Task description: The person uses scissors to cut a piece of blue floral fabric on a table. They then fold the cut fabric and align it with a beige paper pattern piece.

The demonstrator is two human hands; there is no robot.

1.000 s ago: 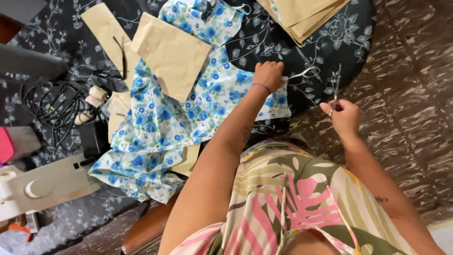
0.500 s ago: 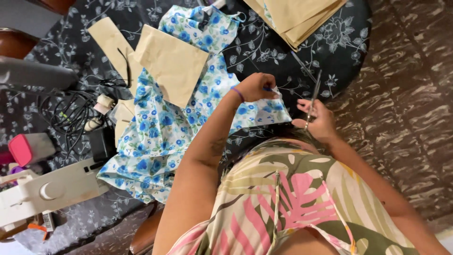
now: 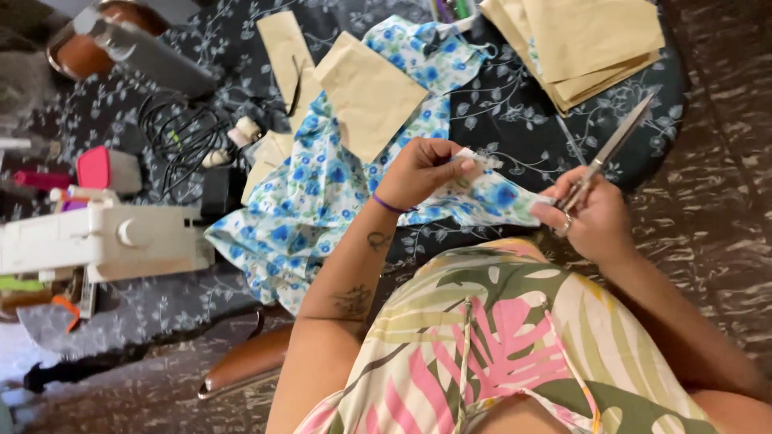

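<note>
The surface [image 3: 515, 137] is covered with a dark cloth printed with pale flowers. On it lies the biggest thing, a white fabric with blue flowers [image 3: 322, 193], which spreads from the top middle down to the left and reaches toward the person's body. A white sewing machine [image 3: 104, 241] stands at the left edge, well apart from the hands. A stack of tan paper pattern pieces [image 3: 587, 40] rests at the top right, and 1 more tan paper piece [image 3: 366, 92] lies on top of the fabric. A bundle of black cables [image 3: 181, 145] lies between the machine and the fabric.

The left hand [image 3: 422, 169] is closed, pinching a folded edge of the fabric between thumb and fingers and lifting it a little. The right hand [image 3: 591, 217] is closed around the handles of the scissors [image 3: 607, 149], whose blades point up to the right; whether the blades touch the fabric I cannot tell.
</note>
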